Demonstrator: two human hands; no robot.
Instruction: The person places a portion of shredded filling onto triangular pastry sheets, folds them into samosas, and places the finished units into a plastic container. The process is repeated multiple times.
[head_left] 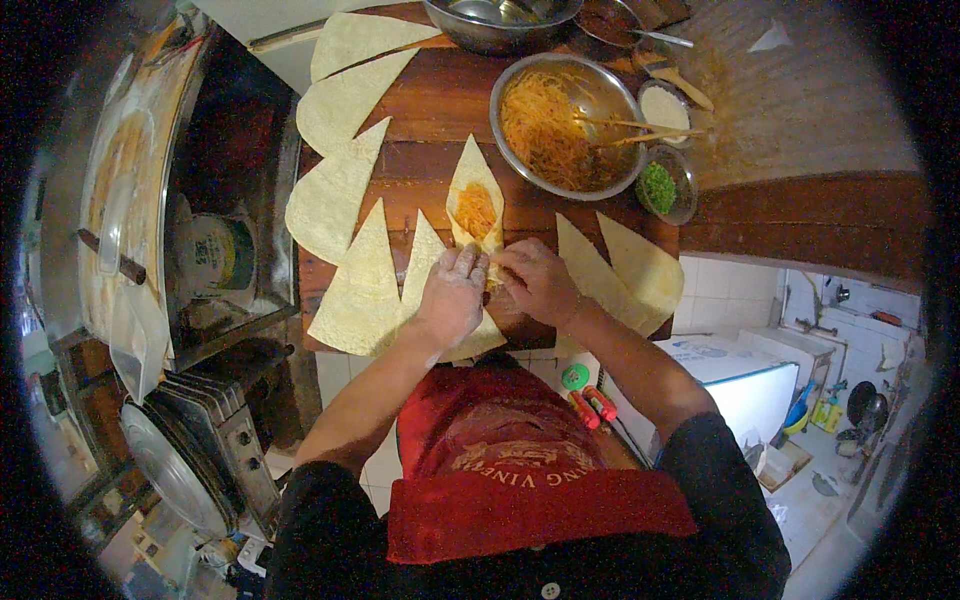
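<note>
A pale wedge of flat dough (pixel 472 168) lies point away from me on the brown wooden board, with shredded orange filling (pixel 476 210) in its middle. Its sides are folded inward around the filling at the near end. My left hand (pixel 456 290) presses its closed fingers on that near end from the left. From the right, my right hand (pixel 538 282) pinches the same end with curled fingers. The hands nearly touch, and the dough under them is partly hidden. Another dough wedge (pixel 424 245) lies partly beneath my left hand and forearm.
More dough wedges (pixel 345 110) line the board's left side; two (pixel 640 260) lie right. A steel bowl (pixel 508 172) of orange shreds holds chopsticks (pixel 650 130). Nearby are small bowls of chopped greens (pixel 657 188) and white grains (pixel 663 108), plus another metal bowl (pixel 500 38).
</note>
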